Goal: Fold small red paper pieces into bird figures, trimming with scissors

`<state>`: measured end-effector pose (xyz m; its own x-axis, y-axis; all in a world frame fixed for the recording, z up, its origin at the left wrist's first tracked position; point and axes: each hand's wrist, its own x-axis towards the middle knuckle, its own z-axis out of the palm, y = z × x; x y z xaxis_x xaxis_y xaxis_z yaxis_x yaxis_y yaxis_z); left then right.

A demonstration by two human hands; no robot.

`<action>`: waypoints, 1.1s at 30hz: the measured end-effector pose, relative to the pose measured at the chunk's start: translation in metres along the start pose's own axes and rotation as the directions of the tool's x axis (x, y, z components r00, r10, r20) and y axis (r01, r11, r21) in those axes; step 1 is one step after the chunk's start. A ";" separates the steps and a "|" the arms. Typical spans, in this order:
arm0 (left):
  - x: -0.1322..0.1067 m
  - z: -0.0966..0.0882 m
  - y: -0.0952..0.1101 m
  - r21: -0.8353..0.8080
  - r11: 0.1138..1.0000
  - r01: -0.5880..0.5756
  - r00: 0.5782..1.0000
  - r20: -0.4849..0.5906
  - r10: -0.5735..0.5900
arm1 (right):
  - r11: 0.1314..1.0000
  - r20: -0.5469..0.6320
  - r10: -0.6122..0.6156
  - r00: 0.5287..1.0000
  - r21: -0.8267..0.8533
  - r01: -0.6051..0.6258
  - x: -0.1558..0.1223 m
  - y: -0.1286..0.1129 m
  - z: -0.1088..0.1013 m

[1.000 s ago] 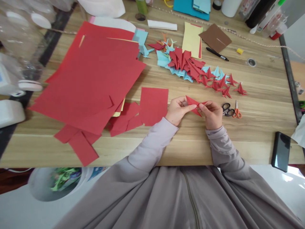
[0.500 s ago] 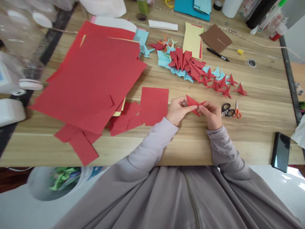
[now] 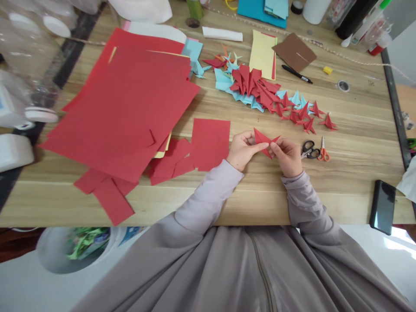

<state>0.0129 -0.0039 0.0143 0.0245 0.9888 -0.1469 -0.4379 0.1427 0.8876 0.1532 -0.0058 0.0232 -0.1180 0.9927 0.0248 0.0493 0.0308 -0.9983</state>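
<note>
Right of the frame's centre, the fingers of the left hand [image 3: 243, 149] and right hand [image 3: 287, 157] pinch a pointed piece of folded red paper [image 3: 261, 137] between them, over the worktop [image 3: 256, 201]. A red paper square [image 3: 211, 145] lies at the picture's centre beside the left hand, with black-handled scissors [image 3: 314, 153] and orange-handled scissors [image 3: 324, 155] near the right. Large red sheets [image 3: 123, 99] cover much of the upper left.
</note>
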 end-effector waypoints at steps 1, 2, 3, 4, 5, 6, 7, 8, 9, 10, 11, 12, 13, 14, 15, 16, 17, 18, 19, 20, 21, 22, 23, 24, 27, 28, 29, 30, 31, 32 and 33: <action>0.000 0.000 0.000 -0.001 1.000 0.005 1.000 -0.005 -0.005 | 1.000 -0.008 0.001 1.000 -0.008 -0.001 0.000 0.000 0.000; 0.000 0.000 0.000 -0.004 1.000 0.010 1.000 -0.007 -0.010 | 1.000 -0.017 0.003 1.000 -0.017 -0.003 0.000 0.000 0.001; 0.000 0.001 0.000 -0.011 1.000 0.017 1.000 -0.006 -0.017 | 1.000 -0.023 0.006 1.000 -0.024 -0.007 0.000 0.000 0.001; 0.000 0.001 0.000 -0.020 0.999 0.028 1.000 -0.005 -0.028 | 1.000 -0.028 0.009 1.000 -0.030 -0.010 0.000 0.000 0.001; 0.000 0.001 0.000 -0.030 0.999 0.043 0.999 -0.005 -0.043 | 0.999 -0.029 0.013 0.999 -0.031 -0.013 0.000 0.000 0.001; 0.000 0.001 0.000 -0.041 0.997 0.059 0.998 -0.008 -0.060 | 0.999 -0.029 0.016 0.999 -0.030 -0.017 0.001 0.000 0.001; 0.000 0.001 0.000 -0.051 0.996 0.074 0.997 -0.014 -0.075 | 0.999 -0.032 0.019 0.999 -0.025 -0.020 0.001 0.000 0.001; 0.000 0.000 0.000 -0.059 0.995 0.085 0.996 -0.020 -0.086 | 1.000 -0.036 0.022 0.999 -0.020 -0.023 0.001 0.000 0.001; 0.000 0.000 0.000 -0.062 0.994 0.090 0.995 -0.026 -0.092 | 1.000 -0.039 0.026 0.999 -0.014 -0.027 0.001 0.000 0.001; 0.000 0.000 0.000 -0.062 0.994 0.090 0.995 -0.029 -0.092 | 0.999 -0.042 0.030 0.999 -0.010 -0.030 0.001 0.001 0.001; 0.001 0.000 0.000 -0.059 0.995 0.085 0.996 -0.029 -0.087 | 0.999 -0.045 0.032 0.998 -0.008 -0.032 0.000 0.001 0.001; 0.001 0.000 0.000 -0.053 0.995 0.079 0.996 -0.027 -0.081 | 0.999 -0.049 0.031 0.998 -0.006 -0.032 0.000 0.001 0.001; 0.001 0.000 0.000 -0.047 0.996 0.072 0.997 -0.025 -0.073 | 1.000 -0.050 0.029 0.998 -0.003 -0.029 0.000 0.002 0.001; 0.001 -0.001 -0.001 -0.041 0.997 0.064 0.998 -0.024 -0.065 | 1.000 -0.052 0.022 0.998 0.003 -0.022 0.000 0.002 0.002; 0.001 -0.001 -0.001 -0.037 0.998 0.055 0.998 -0.024 -0.056 | 1.000 -0.056 0.013 0.998 0.009 -0.013 0.000 0.003 0.002; 0.001 -0.001 -0.001 -0.032 0.998 0.048 0.998 -0.026 -0.048 | 1.000 -0.061 0.005 0.998 0.015 -0.004 0.000 0.003 0.002; 0.001 -0.001 -0.002 -0.027 0.999 0.043 0.999 -0.028 -0.043 | 1.000 -0.067 -0.001 0.998 0.019 0.002 0.000 0.004 0.002; 0.001 -0.001 -0.002 -0.022 0.999 0.039 0.999 -0.030 -0.040 | 1.000 -0.074 -0.004 0.997 0.022 0.006 0.000 0.004 0.002; 0.001 -0.001 -0.002 -0.018 0.999 0.037 0.999 -0.032 -0.037 | 1.000 -0.080 -0.004 0.997 0.025 0.006 0.000 0.005 0.003; 0.001 0.000 -0.002 -0.015 0.999 0.035 0.999 -0.032 -0.036 | 1.000 -0.085 -0.001 0.996 0.028 0.003 0.000 0.006 0.003; 0.001 0.000 -0.002 -0.014 0.999 0.035 0.999 -0.031 -0.035 | 0.999 -0.086 0.004 0.996 0.035 0.000 0.000 0.007 0.003; 0.001 0.000 -0.002 -0.016 0.999 0.033 0.999 -0.029 -0.034 | 0.999 -0.089 0.008 0.996 0.049 -0.003 0.000 0.007 0.003; 0.001 0.000 -0.002 -0.020 0.999 0.032 0.999 -0.027 -0.032 | 0.998 -0.092 0.014 0.996 0.066 -0.008 0.000 0.008 0.004; 0.001 0.001 -0.002 -0.025 0.999 0.032 0.999 -0.025 -0.032 | 0.996 -0.098 0.022 0.995 0.083 -0.014 0.000 0.009 0.004; 0.001 0.001 -0.002 -0.033 0.998 0.047 0.998 -0.030 -0.048 | 0.993 -0.119 0.050 0.992 0.108 -0.037 0.001 0.010 0.004; 0.001 0.001 -0.002 -0.033 0.998 0.057 0.998 -0.034 -0.058 | 0.994 -0.121 0.055 0.991 0.104 -0.043 0.001 0.010 0.004; 0.002 0.001 -0.003 -0.033 0.997 0.067 0.997 -0.036 -0.068 | 0.994 -0.119 0.057 0.991 0.096 -0.046 0.001 0.010 0.004; 0.002 0.001 -0.003 -0.034 0.997 0.074 0.997 -0.033 -0.075 | 0.995 -0.117 0.055 0.992 0.088 -0.045 0.001 0.010 0.004; 0.002 0.001 -0.003 -0.034 0.997 0.072 0.997 -0.027 -0.073 | 0.996 -0.111 0.051 0.993 0.078 -0.042 0.001 0.009 0.004; 0.002 0.001 -0.003 -0.029 0.998 0.061 0.998 -0.019 -0.061 | 0.997 -0.105 0.043 0.994 0.067 -0.037 0.001 0.008 0.004; 0.002 0.001 -0.004 -0.021 0.999 0.043 0.999 -0.012 -0.043 | 0.998 -0.097 0.036 0.995 0.056 -0.030 0.001 0.007 0.004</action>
<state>0.0157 -0.0024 0.0114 0.0324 0.9812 -0.1902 -0.4548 0.1839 0.8714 0.1494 -0.0054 0.0157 -0.0189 0.9998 -0.0059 -0.0027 -0.0059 -1.0000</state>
